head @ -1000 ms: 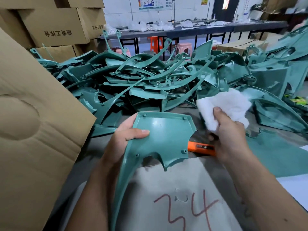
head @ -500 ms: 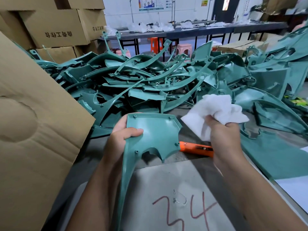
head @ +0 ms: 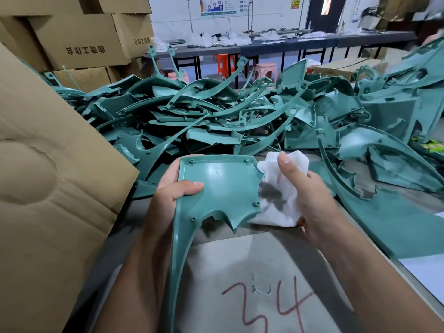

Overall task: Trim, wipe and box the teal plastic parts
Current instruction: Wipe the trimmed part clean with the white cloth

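cloth (head: 278, 195) now against part's (head: 218, 186) edge

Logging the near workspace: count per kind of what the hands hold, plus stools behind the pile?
Teal part in the left hand: 1
White cloth in the right hand: 1
Orange stool: 1
Pink stool: 1
Total: 4

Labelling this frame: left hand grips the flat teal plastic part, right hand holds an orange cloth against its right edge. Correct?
One error: the cloth is white, not orange. The head view shows the right hand holding the crumpled white cloth against the right edge of the flat teal plastic part, which the left hand grips.
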The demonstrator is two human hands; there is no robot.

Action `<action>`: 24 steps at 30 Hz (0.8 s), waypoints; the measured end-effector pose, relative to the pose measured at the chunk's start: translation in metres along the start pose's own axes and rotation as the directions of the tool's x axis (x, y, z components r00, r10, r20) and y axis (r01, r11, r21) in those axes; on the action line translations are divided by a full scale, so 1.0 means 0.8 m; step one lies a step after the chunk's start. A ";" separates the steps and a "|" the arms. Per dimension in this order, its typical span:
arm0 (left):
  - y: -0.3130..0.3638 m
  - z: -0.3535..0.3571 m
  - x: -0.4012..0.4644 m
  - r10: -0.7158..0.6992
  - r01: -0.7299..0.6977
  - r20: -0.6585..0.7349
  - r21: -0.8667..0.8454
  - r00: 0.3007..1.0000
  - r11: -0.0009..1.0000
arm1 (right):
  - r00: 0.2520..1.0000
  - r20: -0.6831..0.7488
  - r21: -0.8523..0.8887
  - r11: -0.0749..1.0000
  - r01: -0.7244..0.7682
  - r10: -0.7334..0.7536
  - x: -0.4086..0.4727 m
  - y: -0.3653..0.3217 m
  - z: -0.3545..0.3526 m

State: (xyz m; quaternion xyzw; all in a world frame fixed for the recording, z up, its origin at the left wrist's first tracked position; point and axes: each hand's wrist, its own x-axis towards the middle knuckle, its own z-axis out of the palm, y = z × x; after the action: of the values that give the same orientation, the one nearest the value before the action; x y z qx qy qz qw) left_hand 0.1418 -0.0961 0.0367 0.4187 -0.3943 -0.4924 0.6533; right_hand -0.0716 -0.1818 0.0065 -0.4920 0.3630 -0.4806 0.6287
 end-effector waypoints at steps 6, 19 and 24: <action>0.000 0.002 -0.001 -0.008 0.008 0.018 0.008 1.000 1.000 | 0.999 -0.008 0.017 0.999 -0.035 0.035 -0.006 -0.003 0.007; 0.001 -0.004 -0.002 0.039 -0.043 -0.084 -0.042 0.996 0.998 | 0.886 -0.224 -0.382 0.873 0.303 -0.405 -0.009 0.005 0.013; 0.003 -0.003 -0.004 0.038 -0.040 -0.050 -0.034 0.998 0.999 | 0.944 -0.266 -0.096 0.980 0.174 -0.193 -0.007 0.004 0.015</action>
State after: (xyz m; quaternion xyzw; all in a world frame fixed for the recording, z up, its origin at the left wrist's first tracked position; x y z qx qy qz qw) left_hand 0.1440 -0.0925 0.0378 0.4117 -0.3774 -0.4758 0.6795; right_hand -0.0609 -0.1727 0.0061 -0.4745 0.4158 -0.5873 0.5071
